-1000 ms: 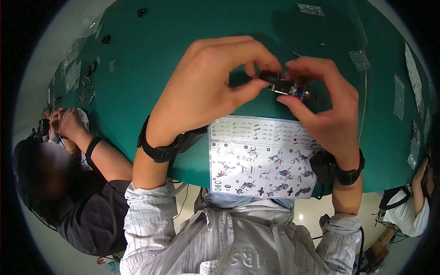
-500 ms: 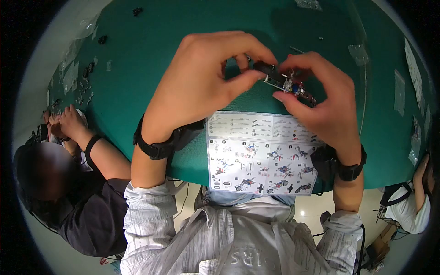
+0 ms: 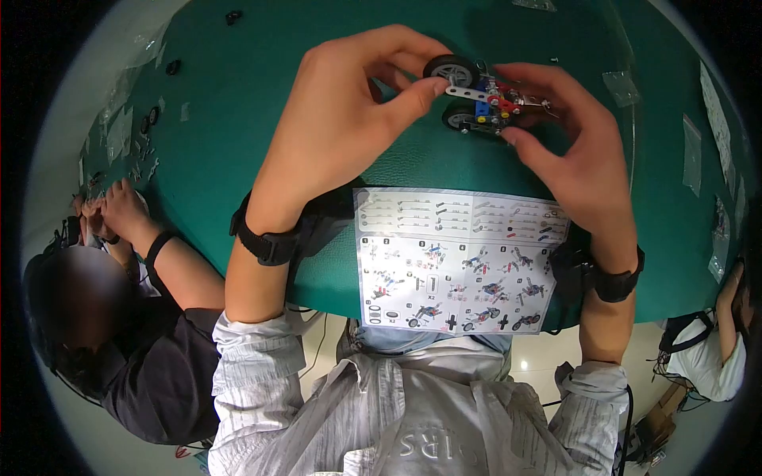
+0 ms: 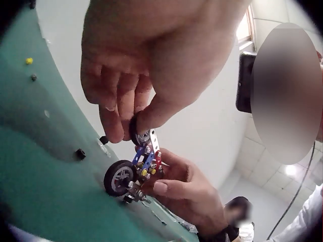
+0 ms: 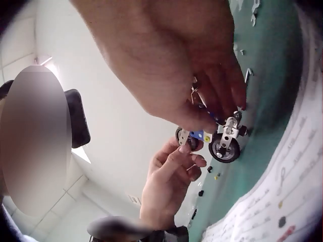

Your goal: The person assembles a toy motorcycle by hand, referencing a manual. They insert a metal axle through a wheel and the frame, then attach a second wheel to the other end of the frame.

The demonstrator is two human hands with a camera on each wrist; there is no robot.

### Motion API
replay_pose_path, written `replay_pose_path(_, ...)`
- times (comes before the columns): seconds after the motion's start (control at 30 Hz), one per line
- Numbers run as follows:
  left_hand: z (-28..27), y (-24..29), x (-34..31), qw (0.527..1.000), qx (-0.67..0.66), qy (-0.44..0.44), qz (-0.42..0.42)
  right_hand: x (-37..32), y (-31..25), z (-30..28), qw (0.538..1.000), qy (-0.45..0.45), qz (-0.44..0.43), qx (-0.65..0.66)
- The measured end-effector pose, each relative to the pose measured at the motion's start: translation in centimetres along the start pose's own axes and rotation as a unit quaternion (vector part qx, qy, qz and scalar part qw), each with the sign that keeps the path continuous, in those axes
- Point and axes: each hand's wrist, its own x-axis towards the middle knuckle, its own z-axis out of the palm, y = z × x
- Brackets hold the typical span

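Note:
Both of my hands hold a small model motorcycle (image 3: pixel 498 101) above the green table, its frame made of metal strips, blue and red plates and bolts. My left hand (image 3: pixel 349 111) pinches one black-tyred wheel (image 3: pixel 451 73) between thumb and fingers, beside a silver perforated strip (image 3: pixel 467 94). Around the opposite end of the model curls my right hand (image 3: pixel 583 151), thumb on the near side and fingers on the far side. The second wheel (image 4: pixel 120 177) shows fully in the left wrist view. Below the hands lies a printed instruction sheet (image 3: pixel 460 262) with numbered assembly drawings.
Loose metal parts (image 3: pixel 143 163) and black wheels (image 3: pixel 151 119) lie at the table's left. Clear plastic bags (image 3: pixel 621 87) are on the right side. Another person's hands (image 3: pixel 119 210) are at the left edge. A small screw (image 3: pixel 555 59) lies beyond my right hand.
The motorcycle has moved away from me and turned, so both wheels now show in the head view. Both hands have moved with it and keep their hold.

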Motion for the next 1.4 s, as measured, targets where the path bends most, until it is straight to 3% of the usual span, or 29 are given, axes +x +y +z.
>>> replay_pose_path(0.3, -0.3, -0.3, 0.1, 1.000, -0.015, -0.027, -0.005, 0.3, 0.1, -0.2, 0.997, -0.015, 0.054, 0.057)
replay_pose_path(0.6, -0.6, 0.6, -0.2, 0.998, -0.037, -0.043, 0.018, 0.1, -0.1, -0.2, 1.000, 0.003, 0.006, -0.012)
replay_pose_path(0.7, -0.3, 1.0, -0.3, 0.998, -0.043, -0.042, 0.033, 0.2, -1.3, 0.3, 0.995, 0.048, -0.056, -0.066)
replay_pose_path(0.8, 0.2, 1.1, -0.5, 0.996, -0.053, -0.043, 0.051, 0.1, -1.0, 0.4, 0.996, 0.046, -0.068, -0.043)
replay_pose_path(1.1, 0.8, 1.1, -0.6, 0.995, -0.069, -0.047, 0.057, -0.2, -0.8, 0.5, 0.998, 0.040, -0.054, -0.007)
replay_pose_path(1.2, 0.9, 1.2, -0.7, 0.995, -0.075, -0.048, 0.053, -0.5, -2.1, 0.6, 0.999, -0.004, 0.014, 0.037)
replay_pose_path(1.4, 1.3, 1.1, -0.6, 0.994, -0.080, -0.045, 0.057, -0.6, -1.5, 0.8, 1.000, 0.003, -0.001, 0.027)
